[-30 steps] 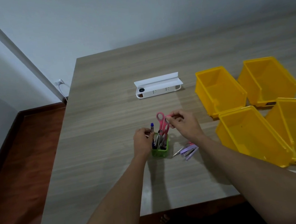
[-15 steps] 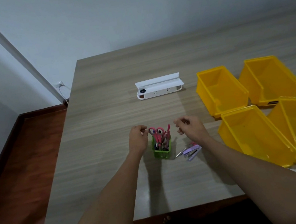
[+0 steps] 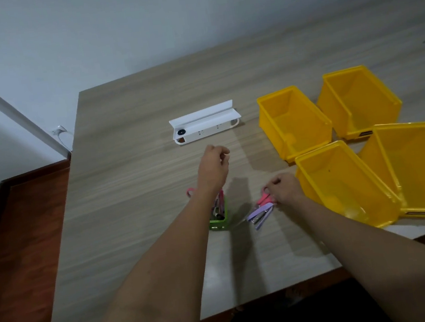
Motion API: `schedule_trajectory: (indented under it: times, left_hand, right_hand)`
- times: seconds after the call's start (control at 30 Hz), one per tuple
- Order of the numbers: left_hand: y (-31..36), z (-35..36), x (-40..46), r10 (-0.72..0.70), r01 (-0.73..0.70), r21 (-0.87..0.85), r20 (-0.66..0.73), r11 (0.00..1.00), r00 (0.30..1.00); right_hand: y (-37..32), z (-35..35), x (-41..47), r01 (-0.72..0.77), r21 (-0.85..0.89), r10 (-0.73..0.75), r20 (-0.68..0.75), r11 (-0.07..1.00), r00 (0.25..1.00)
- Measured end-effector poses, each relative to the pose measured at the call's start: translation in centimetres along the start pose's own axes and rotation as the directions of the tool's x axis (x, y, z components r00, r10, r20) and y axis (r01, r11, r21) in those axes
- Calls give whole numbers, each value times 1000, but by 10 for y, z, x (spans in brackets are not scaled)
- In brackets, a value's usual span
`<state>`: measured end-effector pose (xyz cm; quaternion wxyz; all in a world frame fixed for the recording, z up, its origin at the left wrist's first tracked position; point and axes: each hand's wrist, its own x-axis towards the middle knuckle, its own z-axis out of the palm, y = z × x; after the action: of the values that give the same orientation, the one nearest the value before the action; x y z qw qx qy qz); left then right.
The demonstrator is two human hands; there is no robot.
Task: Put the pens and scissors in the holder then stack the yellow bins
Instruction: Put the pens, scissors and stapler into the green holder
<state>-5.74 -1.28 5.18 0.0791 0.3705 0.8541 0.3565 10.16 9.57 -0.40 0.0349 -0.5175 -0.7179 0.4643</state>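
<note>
Wood-grain table (image 3: 143,197) carries four yellow bins (image 3: 344,184), side by side and unstacked; dark labels on two fronts are too small to read. A white power strip (image 3: 205,125) lies beyond the hands. The green holder (image 3: 219,220), partly hidden by the left forearm, holds pens (image 3: 221,203) and pink scissors (image 3: 190,192). Half a second ago both hands flanked the holder; now the left hand (image 3: 212,169) hovers beyond it, fingers loosely curled, empty. The right hand (image 3: 285,189) pinches a second pink pair of scissors (image 3: 263,199) beside a purple stapler (image 3: 260,215).
</note>
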Motion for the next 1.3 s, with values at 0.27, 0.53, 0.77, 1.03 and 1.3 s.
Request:
schedule_trajectory:
  times: [0.27,0.53,0.77,1.03,1.3]
  left_hand:
    - [-7,92,-19,-187,169,90,279,982,942]
    - [-7,139,-4,-257,228,121,389,966,885]
    - [7,158,6,-268,198,192,483,961,834]
    - [-4,154,-1,-295,209,227,472,951,831]
    - [6,118,4,-299,287,82,278,954,913]
  right_hand:
    - [38,0,13,-192,-129,210,138,973,968]
    - [49,17,17,-251,-200,293,220,947,931]
    - [49,10,37,-350,-135,375,383,927,844]
    - [44,7,35,-186,-414,351,369,891,861]
    - [39,2,22,-30,-442,202,348,897,916]
